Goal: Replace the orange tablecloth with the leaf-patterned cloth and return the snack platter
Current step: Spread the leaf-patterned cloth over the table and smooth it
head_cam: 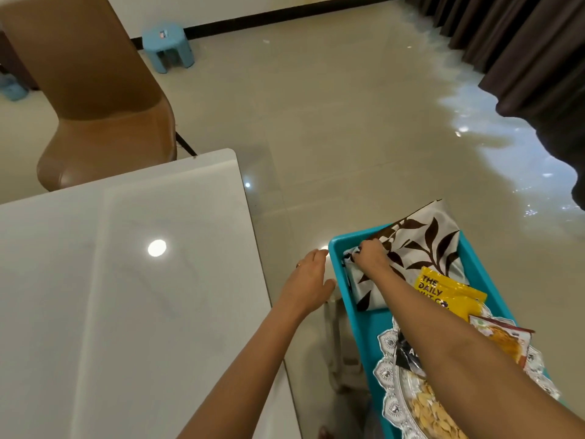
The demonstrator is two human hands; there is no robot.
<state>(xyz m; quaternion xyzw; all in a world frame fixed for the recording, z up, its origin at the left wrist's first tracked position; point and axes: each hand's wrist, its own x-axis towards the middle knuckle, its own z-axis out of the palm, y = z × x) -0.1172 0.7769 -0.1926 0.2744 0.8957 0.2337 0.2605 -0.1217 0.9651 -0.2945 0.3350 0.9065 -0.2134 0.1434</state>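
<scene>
Nearest, under the right forearm and behind both hands, the snack platter (pixel 384 372) with its packets sits in the teal tray (pixel 364 327). Further out, the right hand (pixel 372 253) curls its fingers into the left edge of the folded leaf-patterned cloth (pixel 421 245) at the tray's far end, while the left hand (pixel 308 280) hangs loose-fingered, holding nothing, just left of it beside the tray rim. The cloth looks light, soft and rather slick, so I judge it will flop open unless both hands take its folded edge before carrying it to the white table (pixel 126 280) left of the left hand.
</scene>
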